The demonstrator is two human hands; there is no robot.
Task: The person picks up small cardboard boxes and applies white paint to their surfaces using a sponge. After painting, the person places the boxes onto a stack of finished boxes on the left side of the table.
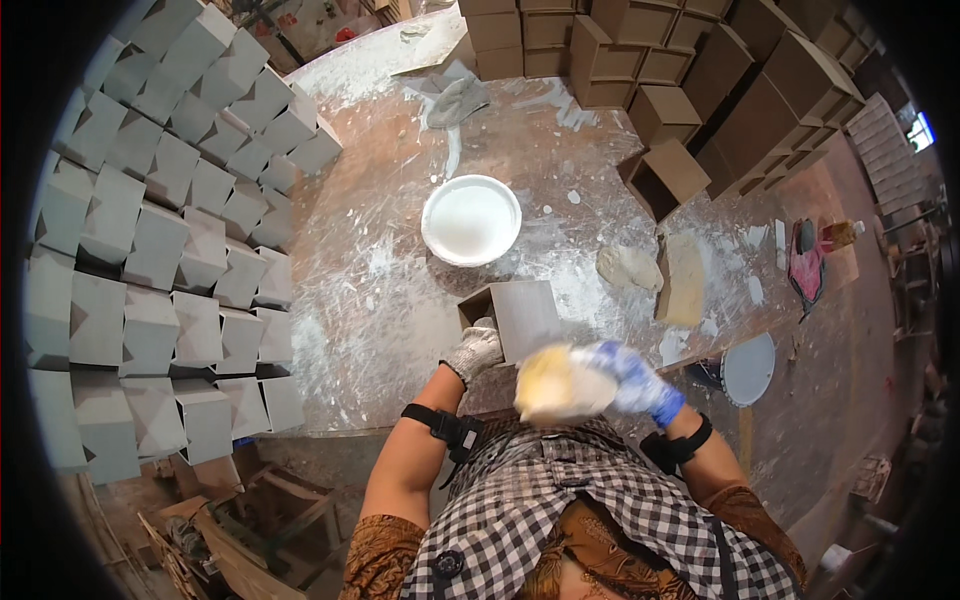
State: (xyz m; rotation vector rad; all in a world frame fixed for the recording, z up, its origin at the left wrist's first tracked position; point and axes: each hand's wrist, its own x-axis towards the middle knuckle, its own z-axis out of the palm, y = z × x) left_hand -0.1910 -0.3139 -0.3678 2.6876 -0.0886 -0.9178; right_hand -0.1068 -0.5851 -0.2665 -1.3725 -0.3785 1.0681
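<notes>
My left hand [474,350], in a white knitted glove, grips an open-ended box [530,318] at the table's near edge, its fingers reaching into the opening. The upper face of this box looks pale grey. In my right hand [632,380], gloved in blue and white, is a yellowish sponge [566,384] with whitish smears, blurred by motion. The sponge is just off the box's near right corner; whether they touch I cannot tell. Beyond the box stands a round white bowl [471,221] of white liquid.
Stacked pale grey boxes [157,238] line the left side. Bare brown boxes [668,112] rise at the far right. On the white-stained table [370,240] lie a crumpled cloth [458,103], a pale lump [628,268] and a yellowish foam slab [681,280]. A lidded bucket [748,369] stands right.
</notes>
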